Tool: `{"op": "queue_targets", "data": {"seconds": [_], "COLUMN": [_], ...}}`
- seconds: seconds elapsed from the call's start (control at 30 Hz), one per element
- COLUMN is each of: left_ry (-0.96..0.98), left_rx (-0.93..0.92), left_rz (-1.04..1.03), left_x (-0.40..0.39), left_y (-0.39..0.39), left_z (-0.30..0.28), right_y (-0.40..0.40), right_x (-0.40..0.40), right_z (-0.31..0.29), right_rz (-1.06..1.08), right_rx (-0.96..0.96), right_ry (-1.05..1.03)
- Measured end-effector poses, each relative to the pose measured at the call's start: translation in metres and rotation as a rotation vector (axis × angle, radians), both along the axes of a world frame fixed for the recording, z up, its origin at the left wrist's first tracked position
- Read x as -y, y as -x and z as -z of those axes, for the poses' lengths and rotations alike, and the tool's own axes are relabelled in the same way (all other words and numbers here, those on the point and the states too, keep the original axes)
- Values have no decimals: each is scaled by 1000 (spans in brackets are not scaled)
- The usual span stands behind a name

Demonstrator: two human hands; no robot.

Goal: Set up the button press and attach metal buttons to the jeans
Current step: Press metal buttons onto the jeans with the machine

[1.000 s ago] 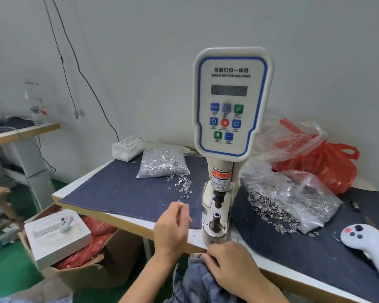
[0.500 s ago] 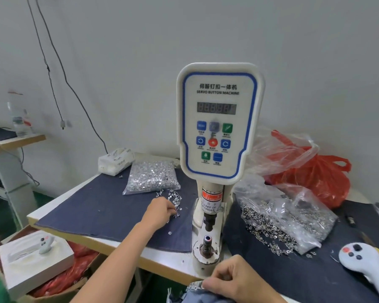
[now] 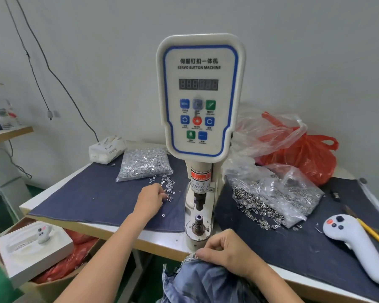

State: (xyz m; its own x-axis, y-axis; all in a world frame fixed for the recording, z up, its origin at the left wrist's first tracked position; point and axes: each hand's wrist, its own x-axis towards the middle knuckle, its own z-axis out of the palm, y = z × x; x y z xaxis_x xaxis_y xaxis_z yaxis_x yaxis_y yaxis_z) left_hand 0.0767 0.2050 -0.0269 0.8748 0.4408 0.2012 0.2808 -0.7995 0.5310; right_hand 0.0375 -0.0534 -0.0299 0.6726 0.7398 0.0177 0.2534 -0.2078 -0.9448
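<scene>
A white servo button machine (image 3: 199, 97) stands at the table's front edge, its lower die post (image 3: 198, 224) bare under the punch. My left hand (image 3: 150, 199) rests on the dark cloth, fingers curled among loose silver tacks (image 3: 166, 186) just left of the machine. Whether it holds a tack is hidden. My right hand (image 3: 225, 252) grips the edge of the blue jeans (image 3: 197, 281) at the table's front edge, right below the die. A clear bag of silver tacks (image 3: 144, 162) lies behind the loose ones. An open bag of metal button rings (image 3: 271, 197) lies right of the machine.
A white handheld controller (image 3: 354, 241) with a yellow cable lies at the right. Red plastic bags (image 3: 304, 154) sit behind the rings. A tissue pack (image 3: 106, 148) is at the back left. A white box (image 3: 33, 248) rests on a carton beside the table.
My left hand has gone from beside the die out to the loose tacks and settled there. My right hand stays on the jeans. The view has tilted down slightly.
</scene>
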Motion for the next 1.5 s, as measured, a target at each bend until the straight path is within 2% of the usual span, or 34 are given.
{"op": "queue_targets", "data": {"seconds": [0.17,0.33,0.63,0.73,1.03,1.17,1.3,1.43,1.5], "left_ry": [-72,7,-101,-95,81,78,-6,-10,-81], "left_rx": [-76,-24,-102,-103,-9,-16,-22,-36,-89], "left_rz": [75,44,231,183,37,66,62,198,274], "left_x": [1,-1,6,6,-6,-10,-12,-9,-4], "left_y": [6,9,2,-1,12,18,23,27,26], "left_z": [-3,-6,-3,-6,-6,-12,-15,-12,-10], "right_y": [0,0,-2,-1,-2,-2,-3,-3,-3], "right_x": [0,-1,0,1,0,1,0,0,0], "right_z": [1,3,3,3,3,5,6,6,6], "right_rz": [7,32,32,34,27,33,31,33,33], "right_rx": [-11,-8,-17,-28,-27,-29,-30,-21,-24], "right_ry": [-17,-11,-9,-13,-25,-29,-32,-29,-32]}}
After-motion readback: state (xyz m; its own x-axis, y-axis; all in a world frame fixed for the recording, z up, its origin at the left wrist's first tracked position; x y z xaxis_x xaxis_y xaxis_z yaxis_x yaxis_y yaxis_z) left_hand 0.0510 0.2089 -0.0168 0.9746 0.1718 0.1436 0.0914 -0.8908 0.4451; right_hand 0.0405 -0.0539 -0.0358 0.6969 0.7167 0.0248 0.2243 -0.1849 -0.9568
